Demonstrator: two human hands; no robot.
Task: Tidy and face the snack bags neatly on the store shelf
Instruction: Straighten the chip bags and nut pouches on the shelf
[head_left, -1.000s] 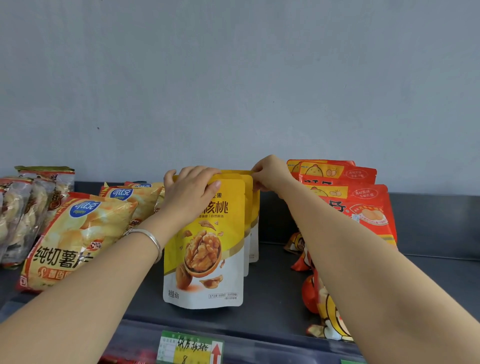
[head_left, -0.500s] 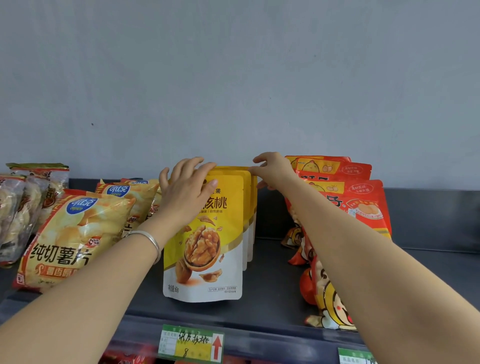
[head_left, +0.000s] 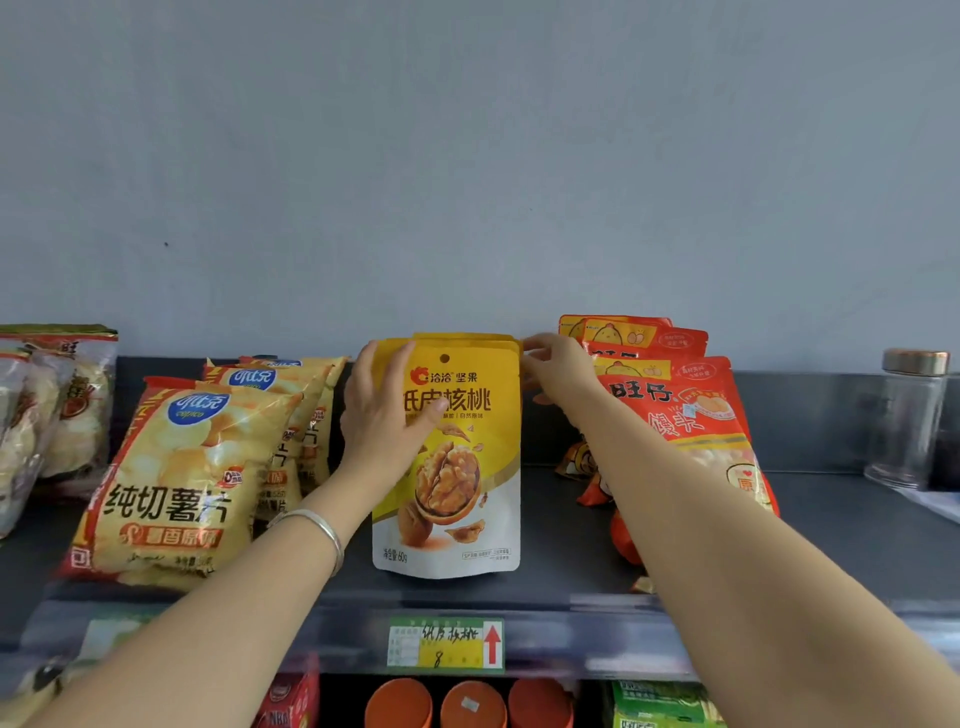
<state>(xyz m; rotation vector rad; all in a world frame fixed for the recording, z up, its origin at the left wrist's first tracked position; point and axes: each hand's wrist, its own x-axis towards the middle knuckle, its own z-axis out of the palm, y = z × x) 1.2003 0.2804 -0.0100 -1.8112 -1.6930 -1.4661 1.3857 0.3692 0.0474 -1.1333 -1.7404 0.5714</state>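
"Grip report, please."

"My left hand (head_left: 387, 415) is curled round the upper left edge of the walnut pouch (head_left: 457, 467), thumb across its printed front and fingers behind it. My right hand (head_left: 558, 364) pinches its top right corner."

"And the pouch itself?"

"Upright on the dark shelf (head_left: 571, 561), face toward me, near the front lip. More yellow pouches (head_left: 467, 336) are lined up close behind it. A silver bangle (head_left: 322, 530) sits on my left wrist."

"What's around it?"

"Left of the pouch, chip bags (head_left: 176, 483) lean back in a row, with clear-wrapped snacks (head_left: 52, 415) further left. Right of it, red bags (head_left: 691, 415) stand partly behind my right forearm. Well beyond those is a glass jar (head_left: 909, 415). Directly below the pouch, on the shelf edge, hangs a price tag (head_left: 447, 643) with a red arrow."
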